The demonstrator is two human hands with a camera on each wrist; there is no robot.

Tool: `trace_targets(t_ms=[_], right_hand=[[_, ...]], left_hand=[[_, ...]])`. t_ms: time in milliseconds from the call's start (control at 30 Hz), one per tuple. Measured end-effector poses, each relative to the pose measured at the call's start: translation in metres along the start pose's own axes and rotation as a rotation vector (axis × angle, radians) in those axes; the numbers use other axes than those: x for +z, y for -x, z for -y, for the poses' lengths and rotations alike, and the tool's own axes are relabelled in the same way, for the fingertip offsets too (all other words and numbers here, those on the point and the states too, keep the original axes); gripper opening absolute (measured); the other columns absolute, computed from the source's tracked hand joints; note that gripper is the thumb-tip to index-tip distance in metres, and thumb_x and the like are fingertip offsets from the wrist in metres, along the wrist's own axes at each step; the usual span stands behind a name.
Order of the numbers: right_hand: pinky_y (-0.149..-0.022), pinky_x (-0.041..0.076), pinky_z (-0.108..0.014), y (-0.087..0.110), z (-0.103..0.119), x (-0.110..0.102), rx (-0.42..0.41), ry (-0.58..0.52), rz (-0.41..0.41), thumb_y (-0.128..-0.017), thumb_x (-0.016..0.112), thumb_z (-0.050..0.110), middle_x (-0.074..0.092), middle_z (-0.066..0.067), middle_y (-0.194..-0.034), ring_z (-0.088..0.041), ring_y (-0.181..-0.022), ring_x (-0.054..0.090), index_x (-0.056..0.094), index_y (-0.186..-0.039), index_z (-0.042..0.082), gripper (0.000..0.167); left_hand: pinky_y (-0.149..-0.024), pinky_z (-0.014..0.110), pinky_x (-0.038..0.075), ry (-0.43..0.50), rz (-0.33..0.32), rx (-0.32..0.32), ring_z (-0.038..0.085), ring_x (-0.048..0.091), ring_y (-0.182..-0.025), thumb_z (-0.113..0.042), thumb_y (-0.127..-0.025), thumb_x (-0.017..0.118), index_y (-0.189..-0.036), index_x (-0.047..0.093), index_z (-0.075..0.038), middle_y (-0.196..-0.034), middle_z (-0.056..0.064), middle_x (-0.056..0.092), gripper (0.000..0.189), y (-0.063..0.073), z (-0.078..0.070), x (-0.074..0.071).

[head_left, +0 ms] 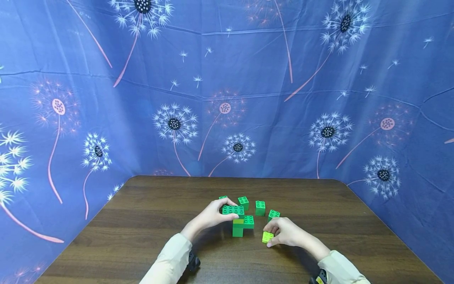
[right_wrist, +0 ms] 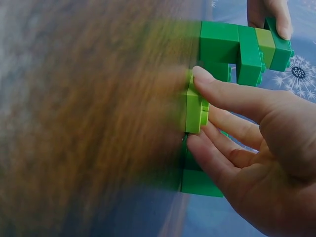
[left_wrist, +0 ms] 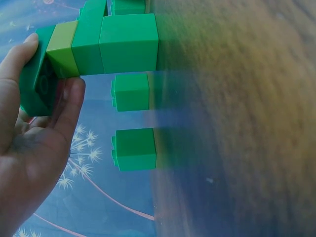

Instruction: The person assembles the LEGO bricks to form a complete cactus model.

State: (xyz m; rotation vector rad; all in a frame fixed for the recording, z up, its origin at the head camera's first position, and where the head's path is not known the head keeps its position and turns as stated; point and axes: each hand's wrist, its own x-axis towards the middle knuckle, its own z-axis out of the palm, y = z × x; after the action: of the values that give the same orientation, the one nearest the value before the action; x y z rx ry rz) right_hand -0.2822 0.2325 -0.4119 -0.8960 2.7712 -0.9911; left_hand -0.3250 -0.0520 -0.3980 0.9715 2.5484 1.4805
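A stacked structure of toy building bricks (head_left: 238, 230) stands upright near the middle of the table. From the bottom it has a green block, a long green brick jutting right, a small lime brick (left_wrist: 63, 49) and a long green brick (head_left: 230, 210) jutting left on top. My left hand (head_left: 215, 213) grips that top brick between thumb and fingers. To the right, my right hand (head_left: 286, 232) pinches a low lime brick (right_wrist: 194, 106) that sits on the table, studs up, apart from the structure.
Loose green bricks stand behind the structure: one (head_left: 243, 202) straight behind, another (head_left: 260, 208) farther right, and one (head_left: 273, 214) just beyond my right hand. A further brick (head_left: 222, 197) shows partly behind my left hand. A blue patterned cloth (head_left: 227, 79) hangs behind the brown table (head_left: 142, 236).
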Motion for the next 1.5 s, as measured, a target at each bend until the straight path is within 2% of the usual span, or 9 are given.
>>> trace_targets(t_ms=[167, 367, 467, 533, 800, 1167, 1200, 1400, 1500], right_hand=[[-0.063, 0.048, -0.021, 0.001, 0.0, 0.0, -0.023, 0.026, -0.01, -0.066, 0.084, 0.015, 0.068, -0.002, -0.086, -0.008, -0.072, 0.059, 0.069, -0.097, 0.0, 0.038], [-0.063, 0.049, -0.021, 0.0, 0.0, -0.001, -0.029, 0.036, -0.004, -0.068, 0.083, 0.015, 0.065, -0.001, -0.082, -0.009, -0.073, 0.058, 0.068, -0.099, 0.0, 0.038], [-0.064, 0.05, -0.021, 0.0, 0.001, -0.002, -0.011, 0.036, -0.002, -0.069, 0.082, 0.015, 0.064, -0.001, -0.085, -0.009, -0.074, 0.058, 0.068, -0.099, -0.001, 0.037], [-0.064, 0.05, -0.022, -0.001, 0.001, -0.002, -0.005, 0.033, -0.006, -0.069, 0.082, 0.015, 0.064, -0.001, -0.085, -0.009, -0.074, 0.058, 0.067, -0.098, 0.0, 0.036], [-0.066, 0.051, -0.022, -0.002, 0.002, -0.005, -0.017, 0.009, -0.028, -0.071, 0.08, 0.014, 0.062, -0.001, -0.085, -0.008, -0.073, 0.058, 0.066, -0.1, 0.0, 0.035], [-0.068, 0.053, -0.026, -0.003, 0.005, -0.008, -0.049, 0.015, -0.082, -0.074, 0.077, 0.011, 0.057, -0.003, -0.094, -0.006, -0.077, 0.059, 0.065, -0.102, 0.003, 0.032], [-0.069, 0.053, -0.027, -0.003, 0.005, -0.008, -0.055, 0.021, -0.086, -0.075, 0.077, 0.011, 0.057, -0.002, -0.094, -0.006, -0.077, 0.059, 0.065, -0.102, 0.003, 0.031], [-0.069, 0.053, -0.028, -0.005, 0.004, -0.01, -0.069, 0.036, -0.108, -0.076, 0.076, 0.013, 0.057, 0.0, -0.095, -0.006, -0.081, 0.058, 0.066, -0.104, 0.004, 0.03], [-0.069, 0.053, -0.028, -0.006, 0.005, -0.011, -0.091, 0.03, -0.125, -0.077, 0.076, 0.013, 0.058, -0.003, -0.096, -0.008, -0.082, 0.059, 0.066, -0.104, 0.003, 0.031]], left_hand=[[-0.067, 0.021, 0.044, -0.014, -0.004, -0.005, 0.008, 0.05, -0.079, -0.021, -0.084, 0.072, -0.107, 0.064, -0.015, -0.094, 0.001, 0.06, 0.025, 0.002, -0.004, 0.001], [-0.067, 0.021, 0.044, 0.006, 0.013, -0.001, 0.008, 0.05, -0.077, -0.015, -0.085, 0.07, -0.107, 0.063, -0.008, -0.095, 0.005, 0.06, 0.025, 0.012, -0.033, -0.005], [-0.068, 0.021, 0.045, 0.008, 0.019, -0.001, 0.008, 0.05, -0.078, -0.016, -0.085, 0.07, -0.107, 0.063, -0.008, -0.095, 0.005, 0.06, 0.025, 0.014, -0.038, -0.007], [-0.067, 0.022, 0.045, 0.005, 0.017, 0.005, 0.008, 0.05, -0.078, -0.015, -0.085, 0.07, -0.107, 0.063, -0.007, -0.095, 0.005, 0.06, 0.025, 0.014, -0.035, -0.006], [-0.068, 0.022, 0.045, -0.021, 0.006, 0.003, 0.007, 0.051, -0.079, -0.023, -0.084, 0.071, -0.108, 0.064, -0.016, -0.096, 0.0, 0.06, 0.026, 0.001, -0.004, -0.001], [-0.07, 0.022, 0.047, -0.037, 0.01, 0.016, 0.007, 0.053, -0.08, -0.03, -0.083, 0.072, -0.106, 0.065, -0.022, -0.093, -0.005, 0.06, 0.025, 0.001, -0.001, -0.002], [-0.071, 0.022, 0.046, -0.044, 0.008, 0.021, 0.007, 0.053, -0.081, -0.028, -0.083, 0.072, -0.106, 0.065, -0.02, -0.093, -0.004, 0.061, 0.025, 0.002, -0.006, -0.003], [-0.079, 0.023, 0.045, -0.109, 0.014, 0.041, 0.007, 0.054, -0.09, -0.032, -0.082, 0.072, -0.105, 0.066, -0.022, -0.097, -0.007, 0.064, 0.026, 0.003, -0.009, -0.006], [-0.081, 0.024, 0.045, -0.115, 0.024, 0.043, 0.007, 0.054, -0.091, -0.034, -0.082, 0.072, -0.105, 0.066, -0.023, -0.098, -0.009, 0.063, 0.026, 0.002, -0.006, -0.007]])
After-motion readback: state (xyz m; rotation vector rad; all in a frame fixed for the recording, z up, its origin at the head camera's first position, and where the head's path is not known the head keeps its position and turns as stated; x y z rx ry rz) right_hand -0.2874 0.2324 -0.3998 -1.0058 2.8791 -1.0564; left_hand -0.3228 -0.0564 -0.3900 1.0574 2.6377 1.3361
